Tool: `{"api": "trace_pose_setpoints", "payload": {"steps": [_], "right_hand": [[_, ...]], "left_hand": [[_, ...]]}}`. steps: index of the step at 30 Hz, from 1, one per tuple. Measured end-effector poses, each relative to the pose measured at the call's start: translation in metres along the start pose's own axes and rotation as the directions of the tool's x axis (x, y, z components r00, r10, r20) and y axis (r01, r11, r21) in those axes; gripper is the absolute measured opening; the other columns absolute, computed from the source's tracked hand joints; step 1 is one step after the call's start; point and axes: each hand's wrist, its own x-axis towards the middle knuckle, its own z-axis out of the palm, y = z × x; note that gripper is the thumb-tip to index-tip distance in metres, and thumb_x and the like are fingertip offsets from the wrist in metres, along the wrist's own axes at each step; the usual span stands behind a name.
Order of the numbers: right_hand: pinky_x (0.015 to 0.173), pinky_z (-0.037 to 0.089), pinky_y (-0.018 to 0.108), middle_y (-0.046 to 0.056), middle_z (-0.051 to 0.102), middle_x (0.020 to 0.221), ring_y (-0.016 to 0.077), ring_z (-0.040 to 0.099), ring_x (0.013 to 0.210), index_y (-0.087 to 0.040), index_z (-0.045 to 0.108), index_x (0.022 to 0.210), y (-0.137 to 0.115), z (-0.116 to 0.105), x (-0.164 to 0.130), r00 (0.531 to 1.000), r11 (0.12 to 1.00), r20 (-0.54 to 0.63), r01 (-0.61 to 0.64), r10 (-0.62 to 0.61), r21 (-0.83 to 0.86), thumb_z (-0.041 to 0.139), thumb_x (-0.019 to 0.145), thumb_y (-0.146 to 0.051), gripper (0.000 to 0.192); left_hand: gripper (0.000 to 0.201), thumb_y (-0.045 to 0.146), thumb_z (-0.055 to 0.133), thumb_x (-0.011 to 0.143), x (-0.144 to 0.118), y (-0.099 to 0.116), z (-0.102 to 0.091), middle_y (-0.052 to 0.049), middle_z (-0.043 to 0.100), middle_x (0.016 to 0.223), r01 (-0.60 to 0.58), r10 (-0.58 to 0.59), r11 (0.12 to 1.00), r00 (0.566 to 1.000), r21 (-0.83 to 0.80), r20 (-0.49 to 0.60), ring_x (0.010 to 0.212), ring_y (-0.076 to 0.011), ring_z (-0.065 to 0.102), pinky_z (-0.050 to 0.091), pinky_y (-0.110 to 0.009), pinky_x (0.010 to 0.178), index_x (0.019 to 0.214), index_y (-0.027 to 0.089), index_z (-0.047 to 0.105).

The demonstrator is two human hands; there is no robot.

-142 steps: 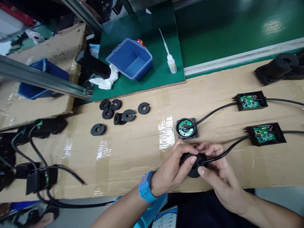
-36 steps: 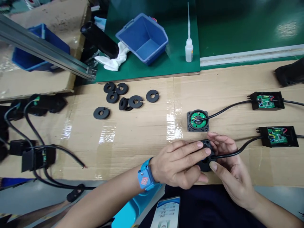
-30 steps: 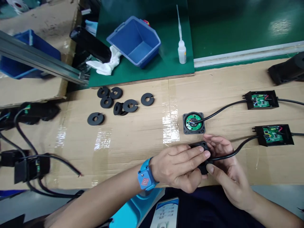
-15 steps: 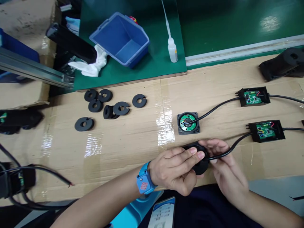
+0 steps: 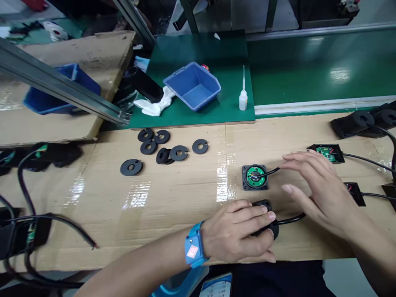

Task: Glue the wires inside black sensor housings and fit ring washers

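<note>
My left hand (image 5: 241, 233) wears a blue wrist strap (image 5: 194, 247) and lies over a black housing (image 5: 262, 203) with a black ring on it, its fingers closed around the top and side. Much of that housing is hidden under the fingers. A black cable (image 5: 291, 220) leads from it towards the right. My right hand (image 5: 321, 194) hovers above the cables, fingers and thumb apart, holding nothing. Beyond my left hand sits a square black housing (image 5: 245, 184) with a round green circuit board (image 5: 259, 170) and its own cable, partly covered by my right hand.
Several slotted black foam rings (image 5: 131, 167) lie on the cardboard (image 5: 179, 198). Behind are a blue bin (image 5: 198, 88) and a white dropper bottle (image 5: 243, 101). To the right, small black boxes (image 5: 328, 153) hold circuit boards. Black cables (image 5: 71, 225) lie at left.
My right hand has let go of the housing and cable, moving right and up with fingers spread. My left hand stays on the housing. The camera view has shifted, showing more of the background.
</note>
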Motion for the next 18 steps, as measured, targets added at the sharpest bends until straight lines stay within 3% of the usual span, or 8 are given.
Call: {"api": "trace_pose_setpoints", "payload": {"steps": [3,6,8,11,14,18], "right_hand": [[0.113,0.035,0.055,0.009,0.072,0.111,0.0273,0.066,0.108,-0.02,0.062,0.113,0.019,0.014,0.025,0.988,0.995,0.153,-0.012,0.027,-0.098,0.041,0.109,-0.045,0.033],[0.086,0.047,0.042,0.004,0.066,0.083,0.0222,0.063,0.081,-0.02,0.06,0.092,0.024,0.021,0.029,0.991,0.997,0.131,0.008,0.001,-0.071,0.047,0.108,-0.043,0.03],[0.071,0.043,0.037,0.003,0.06,0.077,0.0205,0.056,0.074,-0.019,0.058,0.088,0.018,0.021,0.028,0.998,0.992,0.004,0.064,-0.064,-0.106,0.058,0.104,-0.037,0.024],[0.064,0.035,0.037,0.002,0.053,0.068,0.0211,0.044,0.068,-0.02,0.056,0.08,-0.001,0.017,0.027,0.972,0.94,-0.125,0.152,-0.198,-0.306,0.069,0.098,-0.03,0.024],[0.06,0.029,0.038,0.0,0.044,0.06,0.0212,0.036,0.065,-0.024,0.049,0.071,-0.013,0.016,0.029,0.949,0.885,-0.128,0.214,-0.288,-0.413,0.074,0.095,-0.027,0.034],[0.061,0.033,0.037,0.0,0.048,0.064,0.0207,0.039,0.067,-0.024,0.05,0.077,-0.002,0.02,0.03,0.955,0.903,-0.101,0.226,-0.28,-0.366,0.073,0.096,-0.025,0.029]], "left_hand": [[0.036,0.048,0.07,0.095,0.007,-0.021,-0.005,-0.012,0.072,0.129,0.222,-0.226,0.97,0.974,-0.096,-0.034,0.137,-0.0242,0.058,0.05,-0.04,0.112,0.113,0.018,0.059],[0.044,0.039,0.075,0.092,0.01,-0.047,-0.001,-0.022,0.058,0.146,0.357,-0.363,0.918,0.932,-0.175,-0.001,0.144,-0.0314,0.052,0.055,-0.05,0.11,0.125,0.018,0.055],[0.037,0.034,0.073,0.094,0.009,-0.057,0.004,-0.019,0.063,0.14,0.355,-0.354,0.906,0.934,-0.232,0.047,0.134,-0.0276,0.062,0.06,-0.045,0.105,0.124,0.019,0.058],[0.029,0.032,0.072,0.095,0.008,-0.06,0.008,-0.017,0.067,0.134,0.321,-0.321,0.921,0.946,-0.221,0.034,0.125,-0.0242,0.068,0.061,-0.041,0.104,0.12,0.018,0.065],[0.028,0.034,0.071,0.096,0.01,-0.056,0.004,-0.018,0.068,0.134,0.314,-0.312,0.936,0.949,-0.16,0.041,0.123,-0.0258,0.068,0.061,-0.043,0.105,0.116,0.015,0.069],[0.024,0.033,0.071,0.096,0.012,-0.052,0.001,-0.02,0.067,0.131,0.318,-0.313,0.943,0.947,-0.094,0.07,0.121,-0.0277,0.068,0.062,-0.045,0.103,0.11,0.014,0.071]]}}
